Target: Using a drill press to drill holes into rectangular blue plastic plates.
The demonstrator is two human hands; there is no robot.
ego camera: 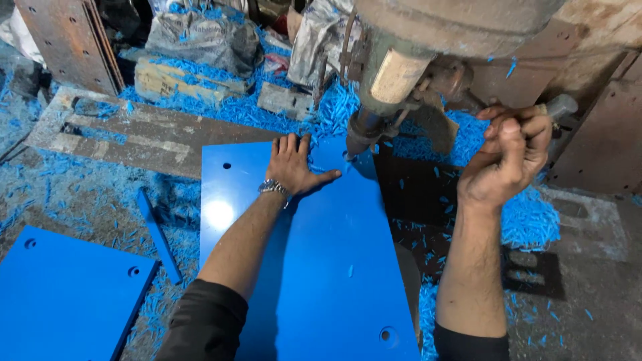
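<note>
We press our left hand [292, 165] flat, fingers spread, on the far end of the blue sheet [321, 267], just left of the drill head [366, 130]. The sheet lies flat under the machine, its long axis running from near us to the far side, slightly tilted rightward toward us. Our right hand [508, 157] is closed in a fist around the machine's lever handle [558, 105], raised at the right. Blue shavings [528, 220] cover the floor; another blue panel [63, 297] lies near left.
</note>
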